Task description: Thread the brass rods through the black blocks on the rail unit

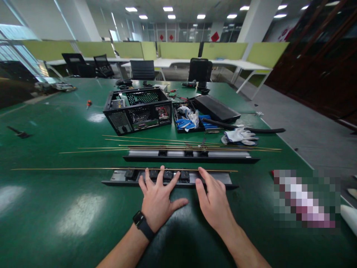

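Note:
Just in front of me lies a long dark-edged metal channel (119, 176) with several black blocks (185, 176) in it. A thin brass-coloured rod (69, 169) runs lengthwise across its far side and juts well past its left end. My left hand (158, 197), with a black watch on the wrist, is spread over the channel, its fingertips at the blocks and the rod. My right hand (213, 195) is at the channel's right part. Its index fingertip reaches the rod, thumb and index apart; its other fingers are partly hidden.
Behind lies a second metal channel (231, 154) with several thin rods (92, 148) across it. Farther back are an open black computer case (139, 111), a tray of blue-and-white gloves (188, 121), a black panel (216, 108), a black tube (267, 130) and white gloves (241, 136).

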